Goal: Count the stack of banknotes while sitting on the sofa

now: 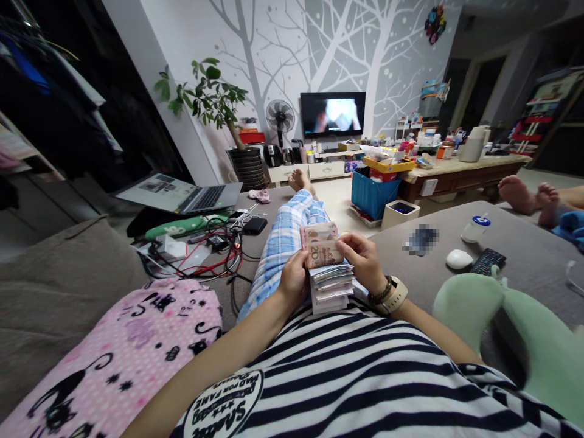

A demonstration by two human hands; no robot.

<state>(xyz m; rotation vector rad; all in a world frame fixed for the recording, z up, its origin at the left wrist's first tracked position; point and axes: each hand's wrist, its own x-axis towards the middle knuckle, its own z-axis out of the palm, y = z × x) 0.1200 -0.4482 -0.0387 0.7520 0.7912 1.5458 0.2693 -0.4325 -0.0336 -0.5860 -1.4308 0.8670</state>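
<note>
In my lap rests a thick stack of paper slips or notes (332, 289), its layered edges facing me. Just above it are brownish banknotes (319, 243), one marked with a 20. My left hand (294, 277) is closed on the left edge of these banknotes. With thumb and finger pinched, my right hand (362, 258) grips their right edge. A bracelet and a pale watch (396, 296) are on my right wrist. The lower fingers of my left hand are partly hidden behind the notes and stack.
To the left lie a laptop (182, 194), tangled cables (228, 249) and a pink cat-print cushion (168, 340). At right are a green neck pillow (469, 304), a white mouse (458, 260), a small keyboard (489, 261) and a jar (476, 230). Another person's feet (529, 194) rest at far right.
</note>
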